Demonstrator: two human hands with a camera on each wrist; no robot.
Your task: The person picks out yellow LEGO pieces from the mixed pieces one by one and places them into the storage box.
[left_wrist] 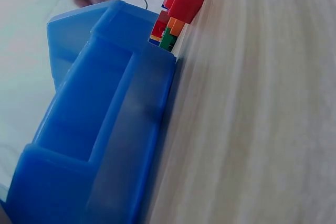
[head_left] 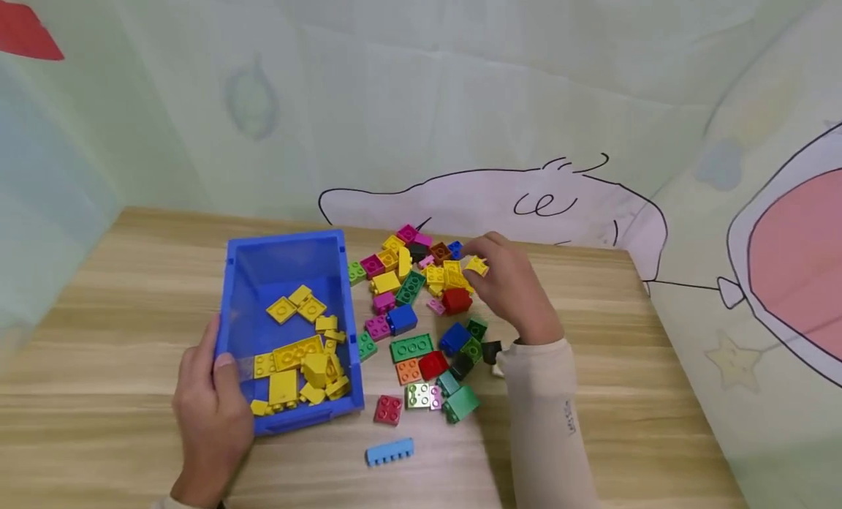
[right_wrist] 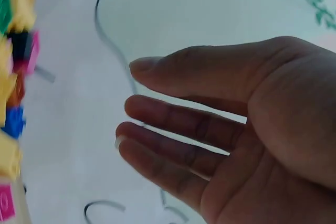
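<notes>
The left hand point(head_left: 213, 406) is clamped on the left wall of the blue bin point(head_left: 286, 260), thumb at the rim; yellow bricks point(head_left: 296, 355) lie inside. The right hand point(head_left: 516, 289) is positioned above the right side of the mixed bricks point(head_left: 403, 319), thumb and fingers apart; these bricks lie on the table point(head_left: 118, 311), right of the bin.

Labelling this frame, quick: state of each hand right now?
Left hand: holding the blue bin by its side, thumb over the rim.
Right hand: open, nothing in its grip, near yellow bricks.
</notes>
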